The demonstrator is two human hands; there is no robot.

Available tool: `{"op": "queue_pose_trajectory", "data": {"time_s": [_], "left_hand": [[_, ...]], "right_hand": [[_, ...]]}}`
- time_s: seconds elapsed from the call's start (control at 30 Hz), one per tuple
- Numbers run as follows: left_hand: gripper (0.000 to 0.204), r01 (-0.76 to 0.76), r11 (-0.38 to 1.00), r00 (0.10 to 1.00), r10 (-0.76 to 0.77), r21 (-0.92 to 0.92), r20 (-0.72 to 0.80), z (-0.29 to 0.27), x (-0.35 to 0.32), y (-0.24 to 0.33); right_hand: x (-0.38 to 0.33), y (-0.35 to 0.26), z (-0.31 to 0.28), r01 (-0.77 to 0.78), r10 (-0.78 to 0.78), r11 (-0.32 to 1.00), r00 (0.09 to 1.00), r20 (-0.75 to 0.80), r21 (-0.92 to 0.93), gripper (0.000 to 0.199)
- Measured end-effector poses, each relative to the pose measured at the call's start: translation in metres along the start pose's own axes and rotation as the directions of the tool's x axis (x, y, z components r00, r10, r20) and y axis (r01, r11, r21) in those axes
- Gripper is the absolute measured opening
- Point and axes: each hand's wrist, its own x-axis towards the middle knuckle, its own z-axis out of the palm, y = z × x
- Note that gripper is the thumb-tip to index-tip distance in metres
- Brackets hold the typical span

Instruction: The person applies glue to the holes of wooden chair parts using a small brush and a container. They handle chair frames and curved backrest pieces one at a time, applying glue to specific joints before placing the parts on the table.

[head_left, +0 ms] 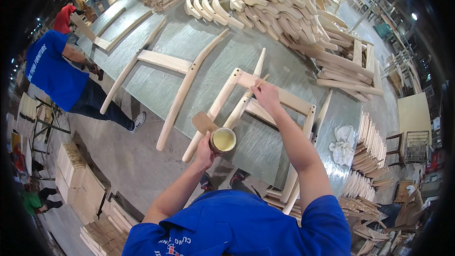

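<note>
Saw one line of white capitals (38, 60) across the back of a co-worker's blue shirt (60, 79), on the left. Made out more white lettering (184, 242), upside down around a red emblem (171, 250), on the near shirt (246, 220); found it partly cut off.

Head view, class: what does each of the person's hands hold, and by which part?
The left hand holds a cup of pale yellow liquid by its left side; the right hand holds a thin stick between its two ends.

Passage over the tabletop (208, 85) — between H-shaped frame (163, 61) and nearer frame (222, 97); piled curved parts (279, 9) obstruct the far side
</note>
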Motion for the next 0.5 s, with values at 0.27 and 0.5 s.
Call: {"op": "queue_pose_trajectory", "data": {"time_s": [0.27,0.5], "left_hand": [[0.049,-0.003,1.000,1.000,0.003,-0.010,0.026,0.002,0.000,0.000],[0.050,0.028,0.999,0.997,-0.031,0.042,0.072,0.004,0.001,0.002]], "right_hand": [[-0.002,-0.002,-0.014,0.039,-0.038,0.997,0.999,0.029,-0.062,0.024],[-0.010,-0.004,-0.004,0.105,-0.103,0.994,0.993,0.051,-0.028,0.021]]}}
